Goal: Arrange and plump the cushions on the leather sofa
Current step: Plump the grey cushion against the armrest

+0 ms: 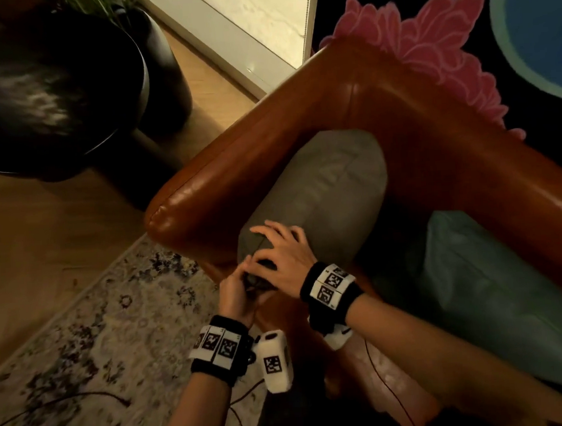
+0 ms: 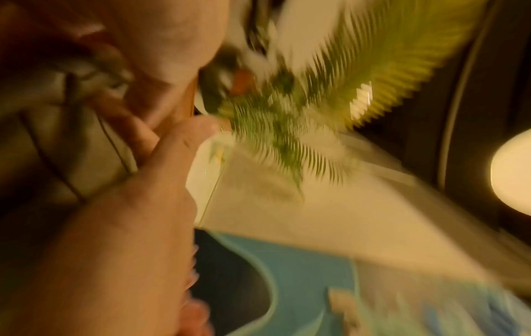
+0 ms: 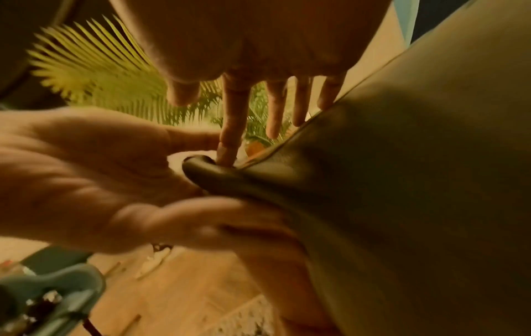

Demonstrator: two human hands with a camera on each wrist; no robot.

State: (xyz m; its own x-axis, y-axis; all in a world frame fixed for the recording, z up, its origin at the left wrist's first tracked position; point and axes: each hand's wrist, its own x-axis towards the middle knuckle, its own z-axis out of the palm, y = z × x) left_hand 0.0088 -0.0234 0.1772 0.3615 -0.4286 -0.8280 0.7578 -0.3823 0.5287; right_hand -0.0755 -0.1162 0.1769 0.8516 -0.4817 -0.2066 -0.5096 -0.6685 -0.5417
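A grey-olive cushion [image 1: 324,190] leans against the arm of the brown leather sofa [image 1: 398,107], in its corner. My left hand [image 1: 236,289] pinches the cushion's near corner; in the right wrist view that dark corner [image 3: 207,175] sits between my left thumb and fingers [image 3: 161,181]. My right hand [image 1: 280,245] lies on the cushion's near end with straight, spread fingers, and its index finger [image 3: 229,127] touches the corner. A teal cushion [image 1: 494,285] lies on the seat to the right. The left wrist view is blurred, showing my left hand [image 2: 149,159] beside grey fabric [image 2: 57,147].
A large dark round object [image 1: 51,88] stands on the wooden floor [image 1: 43,227] left of the sofa arm. A patterned rug [image 1: 99,322] with a thin cable [image 1: 87,397] lies in front. A pink flower-shaped piece [image 1: 427,39] shows behind the sofa back. A palm plant [image 3: 100,75] is nearby.
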